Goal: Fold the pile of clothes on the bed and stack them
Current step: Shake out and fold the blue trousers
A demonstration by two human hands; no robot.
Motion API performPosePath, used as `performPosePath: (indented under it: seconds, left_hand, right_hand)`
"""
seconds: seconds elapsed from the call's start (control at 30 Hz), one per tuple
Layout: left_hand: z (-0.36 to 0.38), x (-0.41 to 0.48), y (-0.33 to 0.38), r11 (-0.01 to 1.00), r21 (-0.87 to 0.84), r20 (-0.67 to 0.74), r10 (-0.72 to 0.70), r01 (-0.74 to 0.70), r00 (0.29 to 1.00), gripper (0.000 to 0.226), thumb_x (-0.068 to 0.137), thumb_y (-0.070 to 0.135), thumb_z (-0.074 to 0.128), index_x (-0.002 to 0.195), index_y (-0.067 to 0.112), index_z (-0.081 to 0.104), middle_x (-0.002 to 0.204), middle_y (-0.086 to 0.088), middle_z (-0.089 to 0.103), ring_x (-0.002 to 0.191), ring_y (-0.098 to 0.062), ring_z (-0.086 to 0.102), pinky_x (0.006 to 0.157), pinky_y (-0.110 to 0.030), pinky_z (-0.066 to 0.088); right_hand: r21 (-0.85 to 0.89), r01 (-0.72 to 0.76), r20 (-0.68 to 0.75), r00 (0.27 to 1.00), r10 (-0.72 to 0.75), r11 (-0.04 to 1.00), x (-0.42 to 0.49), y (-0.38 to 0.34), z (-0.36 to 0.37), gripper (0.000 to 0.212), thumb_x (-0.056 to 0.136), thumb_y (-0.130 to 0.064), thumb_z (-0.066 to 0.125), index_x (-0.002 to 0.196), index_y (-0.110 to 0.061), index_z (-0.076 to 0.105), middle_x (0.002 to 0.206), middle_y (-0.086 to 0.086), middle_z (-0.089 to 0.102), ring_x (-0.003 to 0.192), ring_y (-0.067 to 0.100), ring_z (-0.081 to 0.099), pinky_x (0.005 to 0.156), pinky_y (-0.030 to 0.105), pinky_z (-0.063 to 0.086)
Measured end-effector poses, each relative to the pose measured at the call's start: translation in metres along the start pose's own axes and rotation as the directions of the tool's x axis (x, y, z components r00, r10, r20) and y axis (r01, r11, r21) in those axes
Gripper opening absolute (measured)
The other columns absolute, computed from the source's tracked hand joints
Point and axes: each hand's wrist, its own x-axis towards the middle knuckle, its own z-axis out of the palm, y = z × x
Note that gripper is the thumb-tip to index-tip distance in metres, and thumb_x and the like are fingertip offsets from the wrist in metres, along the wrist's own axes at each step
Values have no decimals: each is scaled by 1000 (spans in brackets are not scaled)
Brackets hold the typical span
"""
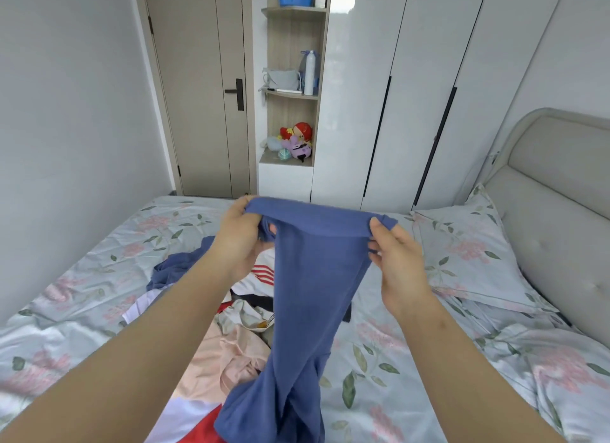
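Blue cloth hangs in front of the person at the middle of the scene: a blue garment (pixel 313 294), held up by its top edge above the bed (pixel 99 277). The left hand (pixel 242 234) has its grip closed round the corner at nine o'clock, with a bunch of cloth gathered inside the fingers. The right hand (pixel 396 254) pinches the opposite corner at three o'clock between thumb and fingers. The edge is pulled taut between them, I would say so that the rest can drop straight and show its shape. It reads as a waistband, so these may be trousers, but the lower part is twisted down at six o'clock and I cannot be sure. That tail trails onto the pile (pixel 244 327), which lies on the flowered sheet directly beneath the hands, toward six and seven o'clock. In it are a pink piece (pixel 227 353), a white piece with red stripes (pixel 260 274) and a second blue piece (pixel 178 264) out at nine o'clock. A pillow (pixel 462 244) sits at three o'clock against the padded headboard (pixel 554 211). Most of the clothes lie unfolded, so the job looks barely begun. The twist will likely need shaking out, or the legs matching up, before any fold holds neatly.
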Motion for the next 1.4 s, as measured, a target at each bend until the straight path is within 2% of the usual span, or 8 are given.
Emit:
performPosePath:
  seconds: [0.2,0.33,0.6,0.77,0.97,1.1,1.27,1.4]
  left_hand:
    - [8,-2,68,966,-192,30,180,-171,983,29,96,-2,35,81,16,51,55,8,60,49,-5,54,46,-15,44]
    - [1,2,59,980,-93,-46,170,-173,984,30,94,-4,32,79,16,48,56,1,48,42,-9,37,41,-15,34]
    - [-30,4,-26,963,237,-113,-105,130,988,9,88,10,55,91,13,48,82,-6,51,71,-20,49,57,-26,38]
    - [-10,-31,-69,923,352,352,-284,155,892,108,56,16,84,138,35,16,130,14,34,125,-13,41,94,-30,43]
    - [5,-13,-72,834,551,210,-128,-9,969,10,90,13,55,82,17,58,81,-2,61,80,-18,56,75,-33,45]
    - [4,4,-30,966,178,57,-201,188,978,20,96,5,38,87,11,54,82,-10,58,73,-23,58,69,-32,50]
    - [0,12,20,918,-326,102,-205,227,974,32,101,8,29,77,9,51,58,-5,62,54,-13,62,45,-18,50]
    - [-15,23,30,954,-291,-54,-91,71,994,27,98,2,32,80,8,51,58,0,60,55,-12,59,46,-16,48]
  right_hand:
    - [-154,439,5,896,-444,885,9,-52,21,40,93,-18,58,59,-6,42,105,-23,42,75,-13,49,79,12,40]
    - [-89,359,147,927,-344,929,10,-42,22,27,94,-16,56,70,-4,52,68,-7,50,65,5,46,64,20,40]
    - [-380,184,323,945,-56,907,0,15,0,42,89,7,50,92,-32,66,96,-16,67,79,-6,62,67,9,49]
    - [-425,222,442,897,-13,877,-2,19,13,43,95,-1,47,102,-42,56,109,-29,53,99,-12,50,78,3,42]
    - [-444,256,312,942,-120,859,-6,27,5,21,87,-9,64,85,-29,56,90,-17,58,84,4,55,70,14,46]
    - [-675,172,357,927,113,717,-5,48,-19,44,76,-17,75,109,-28,48,92,-6,57,78,6,56,67,18,46]
    - [-900,105,282,881,381,423,1,83,-41,26,84,-15,59,64,-15,43,65,1,47,61,17,46,58,28,33]
    - [-851,13,192,938,287,525,2,85,-49,24,97,-21,47,82,-5,55,76,3,52,69,17,48,63,30,34]
